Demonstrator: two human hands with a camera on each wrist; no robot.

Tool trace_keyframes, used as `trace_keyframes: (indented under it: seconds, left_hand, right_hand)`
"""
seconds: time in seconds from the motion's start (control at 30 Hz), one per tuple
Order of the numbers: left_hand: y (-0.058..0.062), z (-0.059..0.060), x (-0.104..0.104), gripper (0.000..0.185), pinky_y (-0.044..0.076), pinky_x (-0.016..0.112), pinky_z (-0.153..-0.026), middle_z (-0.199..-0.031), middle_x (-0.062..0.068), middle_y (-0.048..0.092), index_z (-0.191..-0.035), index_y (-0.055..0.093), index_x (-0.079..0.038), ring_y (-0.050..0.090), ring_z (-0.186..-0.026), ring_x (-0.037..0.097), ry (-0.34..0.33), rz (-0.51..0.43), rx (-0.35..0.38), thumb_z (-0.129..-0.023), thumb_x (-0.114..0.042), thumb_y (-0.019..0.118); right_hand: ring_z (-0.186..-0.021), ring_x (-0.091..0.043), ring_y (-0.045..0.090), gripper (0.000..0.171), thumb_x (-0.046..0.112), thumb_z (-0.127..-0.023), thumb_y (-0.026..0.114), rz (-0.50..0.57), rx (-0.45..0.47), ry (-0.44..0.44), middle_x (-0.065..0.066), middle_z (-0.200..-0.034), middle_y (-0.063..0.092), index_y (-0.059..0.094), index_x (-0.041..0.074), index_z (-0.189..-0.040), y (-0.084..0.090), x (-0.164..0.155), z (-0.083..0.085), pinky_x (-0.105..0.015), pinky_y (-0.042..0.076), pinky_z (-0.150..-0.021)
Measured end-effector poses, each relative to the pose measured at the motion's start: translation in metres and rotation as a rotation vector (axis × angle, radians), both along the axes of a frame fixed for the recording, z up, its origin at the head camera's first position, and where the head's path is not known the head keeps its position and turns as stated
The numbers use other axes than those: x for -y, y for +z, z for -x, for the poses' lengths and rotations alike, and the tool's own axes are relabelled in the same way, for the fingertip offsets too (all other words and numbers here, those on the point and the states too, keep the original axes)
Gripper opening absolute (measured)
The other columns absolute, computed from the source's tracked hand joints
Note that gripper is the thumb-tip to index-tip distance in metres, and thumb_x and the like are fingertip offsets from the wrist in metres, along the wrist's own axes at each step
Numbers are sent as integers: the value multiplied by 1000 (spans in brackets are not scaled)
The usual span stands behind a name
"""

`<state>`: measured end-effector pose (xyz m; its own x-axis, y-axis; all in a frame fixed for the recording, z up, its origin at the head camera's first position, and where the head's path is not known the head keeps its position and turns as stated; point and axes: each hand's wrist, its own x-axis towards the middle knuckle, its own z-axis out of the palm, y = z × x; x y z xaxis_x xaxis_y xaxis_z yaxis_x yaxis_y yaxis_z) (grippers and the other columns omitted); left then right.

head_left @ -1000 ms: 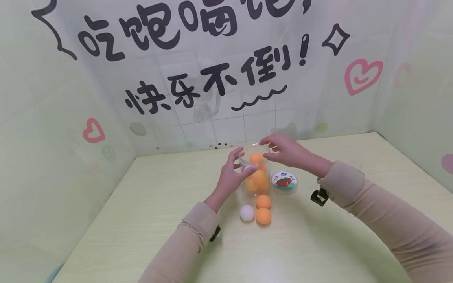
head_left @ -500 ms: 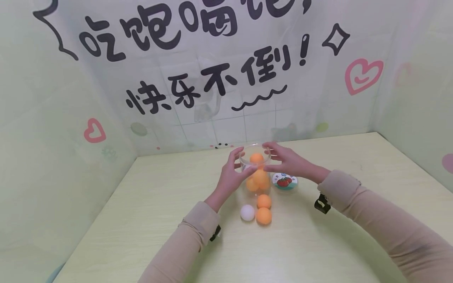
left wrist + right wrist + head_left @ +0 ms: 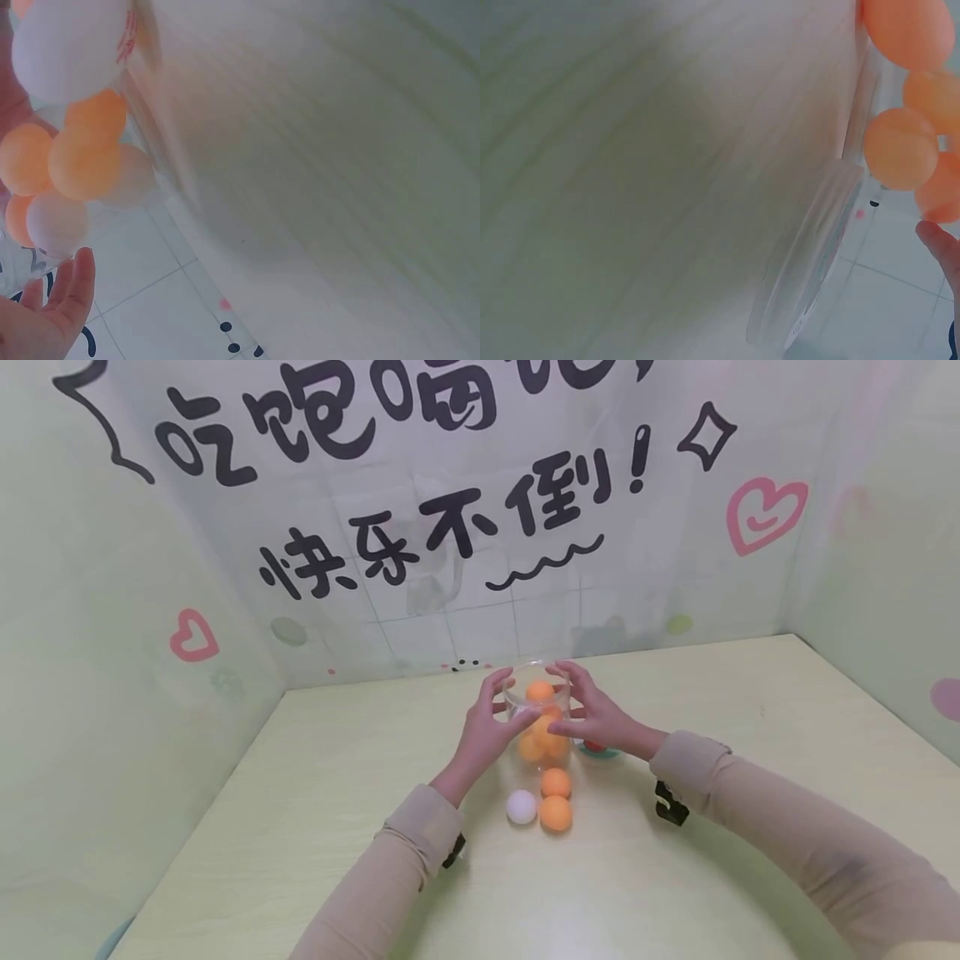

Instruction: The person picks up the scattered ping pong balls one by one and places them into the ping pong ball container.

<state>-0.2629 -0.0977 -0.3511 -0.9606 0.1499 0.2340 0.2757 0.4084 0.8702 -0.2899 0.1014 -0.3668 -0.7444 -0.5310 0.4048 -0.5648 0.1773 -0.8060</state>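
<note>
A clear plastic jar (image 3: 534,703) stands upright on the table with several orange ping-pong balls (image 3: 545,732) inside; whitish balls (image 3: 57,223) also show in it from the left wrist. My left hand (image 3: 486,732) grips the jar's left side near the rim, thumb across the front. Opposite it, my right hand (image 3: 597,710) holds the right side with curled fingers. In front of the jar are two loose orange ping-pong balls, a farther one (image 3: 556,783) and a nearer one (image 3: 556,814), and a white ping-pong ball (image 3: 521,807) left of them.
A round lid (image 3: 600,750) with a tomato picture lies right of the jar, partly hidden by my right hand; its edge shows as a lid rim (image 3: 806,259) from the right wrist. The light wooden table (image 3: 352,793) meets a printed curtain (image 3: 480,618) at the back.
My right hand has come down from above the rim onto the jar's right side and now covers more of the lid. The left hand keeps its hold. The view has shifted slightly.
</note>
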Motion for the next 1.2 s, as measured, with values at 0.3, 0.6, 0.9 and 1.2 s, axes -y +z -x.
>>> trace_keyframes:
  seconds: [0.3, 0.6, 0.9, 1.2]
  left_hand:
    - [2, -1, 1, 71, 47, 44, -85, -139, 3, 43, -137, 32, -27, 49, -113, 30, 8, -1, 3, -78, -37, 71]
    - [1, -1, -2, 72, 45, 47, -88, -140, 4, 42, -138, 32, -27, 49, -114, 31, -1, -4, 7, -78, -37, 71]
    - [3, 0, -3, 71, 46, 46, -87, -140, 6, 42, -137, 32, -27, 50, -113, 32, -8, -2, -5, -78, -36, 71]
    - [3, -3, 1, 83, 42, 47, -94, -147, 6, 31, -146, 13, -28, 45, -122, 35, -33, 43, 36, -82, -42, 65]
  right_hand:
    - [-125, -44, 37, 88, 5, -79, 69, 29, 13, -13, -24, -144, 25, 7, 10, -142, -7, 4, 1, -54, 43, -89]
    - [-124, -44, 39, 90, 0, -79, 68, 14, -46, -67, -22, -147, 22, 7, 10, -143, -11, 2, -2, -51, 47, -85]
    - [-125, -43, 38, 87, -1, -78, 68, 24, -28, -58, -21, -146, 25, 10, 11, -142, -9, 1, -2, -49, 49, -81]
    - [-124, -42, 40, 86, -1, -78, 69, 58, -21, -56, -20, -144, 28, 12, 10, -142, -15, 5, 1, -52, 49, -81]
